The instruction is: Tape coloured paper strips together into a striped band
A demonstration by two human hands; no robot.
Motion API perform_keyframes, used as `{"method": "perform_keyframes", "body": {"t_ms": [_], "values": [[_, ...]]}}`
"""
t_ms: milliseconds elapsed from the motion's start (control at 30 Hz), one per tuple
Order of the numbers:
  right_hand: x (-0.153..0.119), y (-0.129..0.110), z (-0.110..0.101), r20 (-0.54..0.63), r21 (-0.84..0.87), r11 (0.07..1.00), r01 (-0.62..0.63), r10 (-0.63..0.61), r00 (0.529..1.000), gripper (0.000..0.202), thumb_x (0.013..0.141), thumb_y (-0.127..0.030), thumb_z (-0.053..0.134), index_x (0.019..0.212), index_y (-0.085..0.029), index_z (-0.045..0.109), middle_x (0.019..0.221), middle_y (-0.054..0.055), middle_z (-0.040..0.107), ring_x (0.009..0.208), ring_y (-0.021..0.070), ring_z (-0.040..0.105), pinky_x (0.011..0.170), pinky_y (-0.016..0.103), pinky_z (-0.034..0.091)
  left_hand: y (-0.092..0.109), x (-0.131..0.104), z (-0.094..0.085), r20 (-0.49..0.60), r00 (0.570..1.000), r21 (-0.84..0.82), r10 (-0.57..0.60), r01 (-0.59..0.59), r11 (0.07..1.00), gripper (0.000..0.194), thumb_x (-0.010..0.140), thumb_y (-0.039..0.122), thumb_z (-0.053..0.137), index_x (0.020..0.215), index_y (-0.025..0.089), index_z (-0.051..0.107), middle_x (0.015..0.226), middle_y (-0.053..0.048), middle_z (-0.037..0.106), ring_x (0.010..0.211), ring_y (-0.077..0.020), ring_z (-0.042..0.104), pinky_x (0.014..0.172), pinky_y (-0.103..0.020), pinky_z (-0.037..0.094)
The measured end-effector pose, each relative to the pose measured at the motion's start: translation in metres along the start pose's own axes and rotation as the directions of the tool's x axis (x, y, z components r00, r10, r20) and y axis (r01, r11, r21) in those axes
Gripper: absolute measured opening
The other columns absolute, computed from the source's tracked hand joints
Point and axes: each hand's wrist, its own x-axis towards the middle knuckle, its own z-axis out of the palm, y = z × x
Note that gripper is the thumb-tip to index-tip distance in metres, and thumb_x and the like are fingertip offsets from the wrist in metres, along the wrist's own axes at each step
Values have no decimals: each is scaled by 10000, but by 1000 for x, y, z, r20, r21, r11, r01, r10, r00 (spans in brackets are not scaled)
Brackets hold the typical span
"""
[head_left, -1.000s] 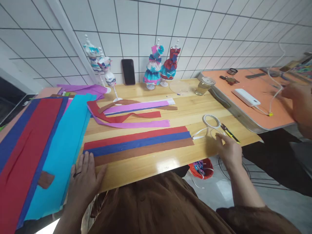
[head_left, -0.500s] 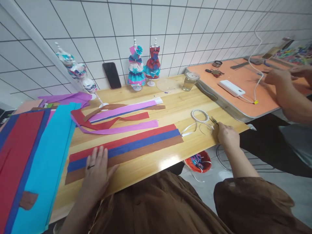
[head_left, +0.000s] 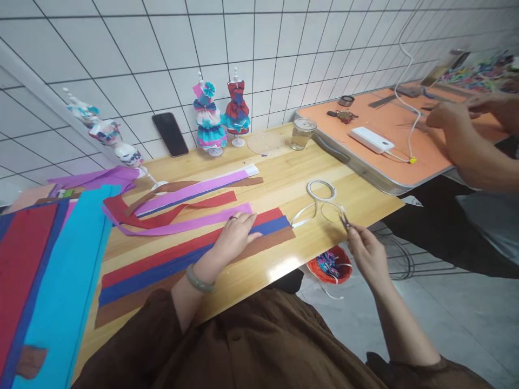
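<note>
My left hand [head_left: 235, 236] lies palm down with its fingers stretched out across the red strip [head_left: 170, 248] and the blue strip [head_left: 162, 269], its fingertips reaching the end of a pink strip [head_left: 203, 219]. A brown strip [head_left: 125, 308] runs along the near side of these. At the table's right end, my right hand [head_left: 368, 254] is closed on small dark scissors [head_left: 344, 219], whose points face away from me. Just beyond the points lie a roll of white tape [head_left: 309, 190] and thin, pale loops of tape [head_left: 305, 215] by the strips' right ends.
Large folded cloth pieces, among them a turquoise one [head_left: 68, 281], cover the left side. Dressed miniature stands [head_left: 211, 129], a phone [head_left: 170, 133] and a lidded cup [head_left: 302, 135] line the back. Another person's hands [head_left: 450, 119] are over the orange table [head_left: 430, 156]. A red basket [head_left: 338, 275] stands below.
My left hand has slid right along the strips, from near their left end toward their right end. My right hand has moved slightly left and nearer me, still gripping the scissors. The view has shifted.
</note>
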Motion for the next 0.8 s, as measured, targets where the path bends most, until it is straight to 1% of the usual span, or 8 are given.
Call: {"method": "perform_keyframes", "body": {"t_ms": [133, 233, 300, 400, 533, 600, 700, 800], "values": [[-24, -25, 14, 208, 93, 995, -26, 6, 978, 440, 836, -507, 448, 1114, -174, 524, 808, 51, 622, 693, 171, 585, 629, 280, 475, 4, 36, 11, 16, 996, 20, -92, 92, 996, 460, 792, 445, 573, 1143, 151, 526, 1069, -114, 579, 1055, -243, 508, 892, -337, 397], [-34, -37, 19, 318, 44, 999, 1, -15, 948, 412, 853, -500, 428, 1106, -188, 519, 821, 52, 631, 727, 178, 598, 655, 282, 472, 6, 48, 12, 66, 973, -20, -222, 224, 974, 429, 761, 470, 601, 1052, 158, 557, 1002, -99, 585, 954, -228, 553, 801, -308, 412], [-38, -42, 20, 364, 4, 999, 32, -31, 931, 400, 855, -497, 427, 1093, -193, 529, 904, 72, 647, 812, 197, 612, 706, 298, 473, 6, 53, 11, 125, 955, -65, -270, 279, 958, 426, 728, 488, 627, 1005, 173, 559, 931, -71, 602, 873, -215, 569, 707, -289, 409], [-40, -45, 23, 406, -14, 997, 78, -65, 912, 395, 858, -490, 423, 1097, -198, 539, 1051, 98, 641, 962, 224, 602, 808, 332, 459, 5, 56, 11, 221, 938, -125, -268, 300, 946, 396, 675, 527, 650, 876, 194, 571, 807, -24, 605, 752, -188, 557, 593, -268, 365], [-39, -48, 23, 433, -69, 995, 75, -38, 901, 402, 863, -482, 406, 1102, -191, 544, 1087, 115, 637, 992, 244, 597, 839, 364, 444, 8, 57, 9, 285, 940, -147, -188, 237, 960, 297, 676, 470, 653, 693, 188, 563, 697, -3, 580, 656, -151, 524, 562, -259, 327], [-38, -51, 22, 433, -91, 996, 19, 23, 901, 408, 863, -489, 402, 1096, -187, 545, 1065, 115, 643, 979, 247, 599, 836, 367, 439, 12, 54, 6, 269, 953, -162, -141, 189, 969, 237, 697, 409, 642, 680, 186, 562, 709, -8, 587, 677, -151, 529, 579, -257, 333], [-35, -54, 20, 461, -49, 996, -71, 85, 883, 391, 858, -508, 404, 1005, -192, 579, 968, 88, 662, 906, 226, 606, 787, 330, 445, 18, 50, 0, 259, 959, -226, -114, 175, 958, 217, 761, 403, 566, 782, 188, 585, 804, -27, 621, 727, -160, 551, 601, -256, 354], [-29, -58, 20, 528, -10, 983, -185, 162, 833, 441, 843, -566, 379, 817, -177, 585, 666, 35, 604, 606, 162, 567, 541, 258, 423, 22, 48, -3, 301, 943, -247, -143, 222, 943, 265, 778, 423, 537, 896, 190, 586, 895, -42, 637, 768, -172, 572, 606, -257, 372]]}}
